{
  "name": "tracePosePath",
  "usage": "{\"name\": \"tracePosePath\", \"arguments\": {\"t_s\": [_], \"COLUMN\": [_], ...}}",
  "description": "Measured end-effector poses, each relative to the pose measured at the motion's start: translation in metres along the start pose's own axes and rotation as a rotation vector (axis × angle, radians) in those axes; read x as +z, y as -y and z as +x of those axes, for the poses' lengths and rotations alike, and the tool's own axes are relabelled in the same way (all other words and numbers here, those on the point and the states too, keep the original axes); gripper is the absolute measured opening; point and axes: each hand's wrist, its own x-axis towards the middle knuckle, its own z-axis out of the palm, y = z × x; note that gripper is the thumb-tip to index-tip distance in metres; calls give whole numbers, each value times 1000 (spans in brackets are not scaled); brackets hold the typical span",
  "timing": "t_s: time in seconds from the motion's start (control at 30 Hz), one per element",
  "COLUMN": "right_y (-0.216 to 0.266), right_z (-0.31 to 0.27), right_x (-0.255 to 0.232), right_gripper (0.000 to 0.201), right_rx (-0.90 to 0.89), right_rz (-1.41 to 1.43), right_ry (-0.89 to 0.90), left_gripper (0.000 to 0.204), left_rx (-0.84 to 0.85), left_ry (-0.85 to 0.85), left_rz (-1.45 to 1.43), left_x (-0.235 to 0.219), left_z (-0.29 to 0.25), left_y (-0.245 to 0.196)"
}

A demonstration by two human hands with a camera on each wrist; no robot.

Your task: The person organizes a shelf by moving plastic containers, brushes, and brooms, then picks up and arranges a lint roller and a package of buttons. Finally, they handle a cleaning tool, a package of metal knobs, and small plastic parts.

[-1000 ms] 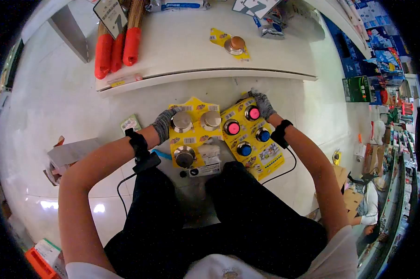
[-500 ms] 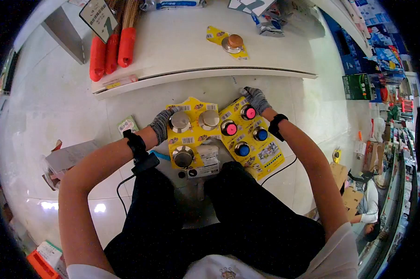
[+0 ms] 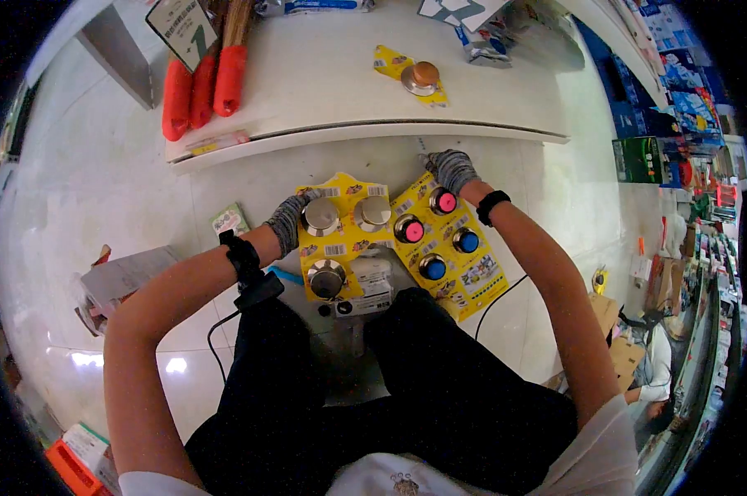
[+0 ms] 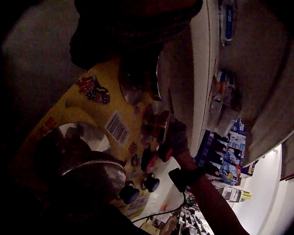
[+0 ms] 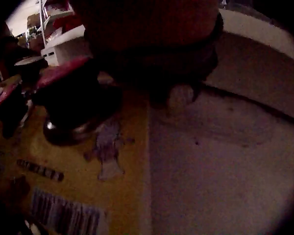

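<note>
Two yellow cards of pot lid knobs stand side by side before the person's knees. My gloved left hand (image 3: 288,221) grips the upper left edge of the left card (image 3: 358,246), which carries several silver metal knobs. At the top corner of the right card (image 3: 482,279), my gloved right hand (image 3: 453,171) pinches the edge. That card bears pink-topped knobs (image 3: 409,228) and blue-topped knobs (image 3: 432,266). The left wrist view shows a silver knob (image 4: 88,137) and a barcode close up, in dim light. In the right wrist view the fingers are mostly dark.
Ahead is a low white shelf (image 3: 324,91) with red-wrapped brooms (image 3: 229,81) and a small yellow card with a brown-topped knob (image 3: 425,74). A clear packet (image 3: 373,277) lies by the left card's lower part. On the left floor sits a grey box (image 3: 129,274).
My right hand has shifted slightly left along the top of the right card, its fingers now nearer the corner. The left hand keeps its place on the left card.
</note>
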Motion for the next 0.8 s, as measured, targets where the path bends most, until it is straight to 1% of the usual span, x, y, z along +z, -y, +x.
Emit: {"name": "tracePosePath", "arguments": {"t_s": [0.1,0.2,0.27,0.3,0.4,0.43,0.5,0.6,0.67,0.77,0.8], "right_y": [-4,5,29,38,57,70,84,90,89,92,90], "right_z": [2,20,7,3,10,2,-3,-8,-8,-8,-6], "right_x": [1,15,-19,-28,-24,-39,-31,-16,-10,-12,-6], "right_gripper": [20,21,22,24,23,21,21,21,21,20,20], "right_rx": [-117,-336,-376,-397,-448,-551,-536,-477,-411,-381,-382], "right_rz": [125,4,6,7,30,108,87,119,128,38,39], "right_ry": [-115,-25,-32,-36,-28,-71,-21,23,50,54,17], "left_gripper": [32,33,33,33,33,33,32,32,32,33,33], "left_rx": [7,66,47,38,55,46,27,66,78,83,82], "left_ry": [70,91,85,81,23,-1,-46,6,-1,-19,-26], "left_rz": [-12,-2,-43,-63,-22,-2,35,-6,5,38,53], "left_x": [-3,-6,4,5,9,6,-1,-21,-28,-30,-27], "left_z": [-1,-6,-15,-17,-24,-22,-16,-4,-2,-4,-7], "left_y": [-3,-7,-10,-12,-16,-17,-20,-19,-21,-26,-28]}}
